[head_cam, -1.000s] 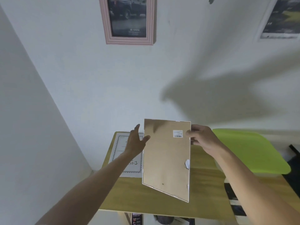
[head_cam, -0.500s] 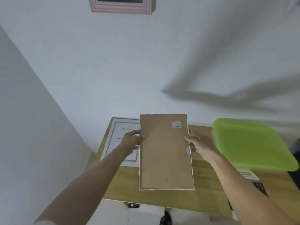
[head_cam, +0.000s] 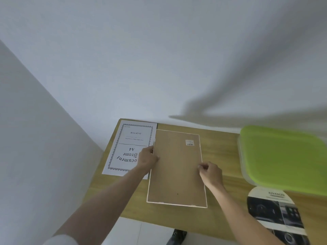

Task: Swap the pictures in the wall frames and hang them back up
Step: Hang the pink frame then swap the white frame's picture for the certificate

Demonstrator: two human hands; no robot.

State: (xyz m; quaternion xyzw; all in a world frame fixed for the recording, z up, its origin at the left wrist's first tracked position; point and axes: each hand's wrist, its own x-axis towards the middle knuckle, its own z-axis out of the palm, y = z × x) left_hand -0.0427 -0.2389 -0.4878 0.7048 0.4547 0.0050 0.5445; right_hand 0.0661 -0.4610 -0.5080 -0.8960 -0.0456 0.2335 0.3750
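Note:
A white picture frame [head_cam: 177, 167] lies face down on the wooden table [head_cam: 223, 156], its brown backing board up, with a small barcode sticker near its far right corner. My left hand [head_cam: 147, 159] rests on the frame's left edge. My right hand [head_cam: 210, 172] has its fingers pinched at the frame's right edge. A white "Document Frame A4" insert sheet [head_cam: 131, 149] lies flat to the left of the frame, partly under my left hand.
A container with a lime-green lid [head_cam: 283, 158] stands at the table's right. A curled car poster [head_cam: 276, 214] lies at the near right. White walls close the left side and the back. A shoe [head_cam: 177, 236] shows on the floor below the table edge.
The frame went from tilted in the air down to flat on the table. My view dropped, so the pink wall frame left the picture. My hands stayed at the frame's two side edges.

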